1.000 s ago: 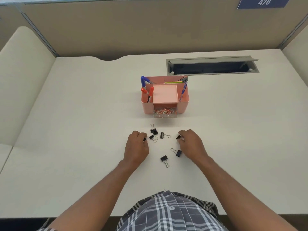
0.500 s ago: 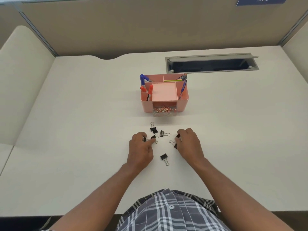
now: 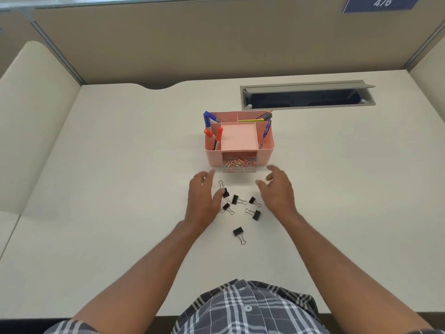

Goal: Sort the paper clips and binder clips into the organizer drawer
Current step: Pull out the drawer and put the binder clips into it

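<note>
We have a single head-worn wide-angle view looking forward and steeply down over the desk [image 3: 120, 189], torso at the near edge, organizer [image 3: 265, 155] mid-frame, partition wall [image 3: 168, 44] far; no second view shares the scene.

Grey plaid shirt [image 3: 250, 309] with white buttons, short sleeves, bare forearms.

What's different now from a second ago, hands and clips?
Both hands let go of the binder clips they were pinching and moved forward toward the drawer: the left hand and right hand are now open, fingers spread, holding nothing. The six binder clips still lie loose on the desk; the organizer and its paper clips are unchanged.
</note>
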`<action>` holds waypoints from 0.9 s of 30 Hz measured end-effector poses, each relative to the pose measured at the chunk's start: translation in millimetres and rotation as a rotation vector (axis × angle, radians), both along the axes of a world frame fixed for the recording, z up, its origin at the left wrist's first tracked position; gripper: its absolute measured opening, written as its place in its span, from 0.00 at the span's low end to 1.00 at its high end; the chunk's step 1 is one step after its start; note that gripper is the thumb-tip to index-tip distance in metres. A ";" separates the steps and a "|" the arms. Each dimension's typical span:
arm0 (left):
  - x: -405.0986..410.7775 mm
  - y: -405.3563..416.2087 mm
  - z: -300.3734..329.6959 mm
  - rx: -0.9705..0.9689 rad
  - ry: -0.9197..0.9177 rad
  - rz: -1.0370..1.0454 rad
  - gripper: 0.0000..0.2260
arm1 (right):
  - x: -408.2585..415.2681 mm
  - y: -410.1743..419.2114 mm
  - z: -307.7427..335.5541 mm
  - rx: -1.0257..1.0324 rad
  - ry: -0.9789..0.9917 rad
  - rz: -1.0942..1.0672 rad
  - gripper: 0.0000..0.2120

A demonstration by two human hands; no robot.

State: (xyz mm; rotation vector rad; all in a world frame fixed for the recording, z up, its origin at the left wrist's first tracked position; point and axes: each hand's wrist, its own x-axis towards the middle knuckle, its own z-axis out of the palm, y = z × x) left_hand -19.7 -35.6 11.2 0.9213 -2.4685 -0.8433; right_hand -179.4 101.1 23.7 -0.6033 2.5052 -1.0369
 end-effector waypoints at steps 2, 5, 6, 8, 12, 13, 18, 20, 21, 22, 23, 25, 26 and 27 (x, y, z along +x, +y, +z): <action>-14.9 -10.9 17.7 0.145 -0.006 0.007 0.36 | -10.7 -7.8 6.9 -0.076 -0.075 -0.038 0.34; -38.5 -31.4 22.7 0.287 -0.020 0.030 0.45 | -25.0 -18.0 12.0 -0.106 -0.067 0.014 0.38; -44.8 -39.7 20.3 0.319 -0.021 0.038 0.45 | -29.3 -20.0 12.9 -0.117 -0.062 0.024 0.37; -52.7 -51.8 13.5 0.343 -0.018 0.054 0.44 | -35.6 -24.0 13.4 -0.124 -0.064 0.029 0.32; -63.6 -53.4 18.1 0.340 0.052 0.105 0.33 | -40.4 -34.7 11.6 -0.106 -0.085 -0.031 0.27; -67.0 -52.8 19.7 0.339 0.063 0.130 0.30 | -40.8 -38.5 11.4 -0.105 -0.091 -0.065 0.27; -76.6 -51.6 23.5 0.271 0.066 0.233 0.25 | -38.5 -53.6 14.7 -0.072 -0.113 -0.225 0.28; -78.3 -50.9 23.9 0.262 0.065 0.251 0.24 | -38.3 -54.8 13.3 -0.066 -0.113 -0.229 0.28; -78.0 -50.6 22.5 0.260 0.059 0.256 0.24 | -38.0 -54.2 12.3 -0.063 -0.114 -0.226 0.29; -76.6 -50.6 20.8 0.264 0.050 0.260 0.25 | -37.4 -52.9 11.5 -0.062 -0.116 -0.229 0.30; -74.7 -50.4 18.7 0.270 0.041 0.267 0.27 | -35.8 -50.6 10.2 -0.062 -0.118 -0.240 0.30; -68.0 -48.3 12.1 0.288 0.005 0.292 0.31 | -26.5 -43.9 9.4 -0.045 -0.078 -0.269 0.27; -63.3 -45.1 8.5 0.297 -0.013 0.309 0.31 | -19.8 -40.5 8.1 -0.022 -0.018 -0.250 0.24; -57.8 -39.8 6.2 0.301 -0.023 0.323 0.30 | -12.2 -37.7 5.7 0.016 0.060 -0.178 0.21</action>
